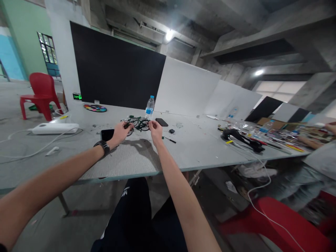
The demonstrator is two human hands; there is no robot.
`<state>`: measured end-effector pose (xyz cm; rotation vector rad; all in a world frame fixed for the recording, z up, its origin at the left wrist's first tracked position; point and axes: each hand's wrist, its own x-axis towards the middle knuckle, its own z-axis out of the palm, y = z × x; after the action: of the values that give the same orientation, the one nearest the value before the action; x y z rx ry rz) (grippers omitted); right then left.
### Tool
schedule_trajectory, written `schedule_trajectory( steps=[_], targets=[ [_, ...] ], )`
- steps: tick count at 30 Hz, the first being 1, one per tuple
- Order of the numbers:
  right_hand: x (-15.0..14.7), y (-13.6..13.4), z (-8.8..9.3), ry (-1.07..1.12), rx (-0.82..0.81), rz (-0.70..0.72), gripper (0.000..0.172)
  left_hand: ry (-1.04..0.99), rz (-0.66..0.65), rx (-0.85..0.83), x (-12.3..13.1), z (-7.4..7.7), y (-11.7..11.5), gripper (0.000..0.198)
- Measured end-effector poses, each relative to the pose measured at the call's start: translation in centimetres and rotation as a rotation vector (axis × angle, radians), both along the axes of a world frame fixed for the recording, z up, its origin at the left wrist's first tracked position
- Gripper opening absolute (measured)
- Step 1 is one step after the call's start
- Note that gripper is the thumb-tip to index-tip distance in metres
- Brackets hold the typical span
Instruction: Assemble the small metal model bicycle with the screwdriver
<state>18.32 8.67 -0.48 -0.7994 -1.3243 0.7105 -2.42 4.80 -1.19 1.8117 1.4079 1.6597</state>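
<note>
A small dark green model bicycle (136, 122) with black spoked wheels is held just above the table, between both hands. My left hand (123, 131), with a dark watch on the wrist, is closed on its left end. At the other end, my right hand (155, 130) pinches the edge of the right wheel. Fingers cover parts of both ends. Close by my left hand lies a dark flat device (107, 134). A black phone (161, 121), a small black piece (172, 131) and a thin screwdriver-like tool (171, 140) lie right of my right hand.
Behind the bicycle stands a water bottle (149, 107). A colourful round palette (95, 108) and a white power strip (55, 128) with cables are on the left. Rightward lie a black curved object (240, 138) and clutter near another person (319, 159). Upright boards (118, 66) back the table.
</note>
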Motion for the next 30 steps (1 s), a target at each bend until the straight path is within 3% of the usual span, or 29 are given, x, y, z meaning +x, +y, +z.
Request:
schedule_trajectory(
  steps=[19, 30],
  targets=[
    [-0.07, -0.82, 0.20, 0.047, -0.075, 0.049, 0.045, 0.023, 0.004, 0.008, 0.18, 0.76, -0.75, 0.027],
    [0.13, -0.13, 0.08, 0.027, -0.045, -0.030, 0.046, 0.023, -0.024, 0.012, 0.07, 0.32, -0.44, 0.028]
  ],
)
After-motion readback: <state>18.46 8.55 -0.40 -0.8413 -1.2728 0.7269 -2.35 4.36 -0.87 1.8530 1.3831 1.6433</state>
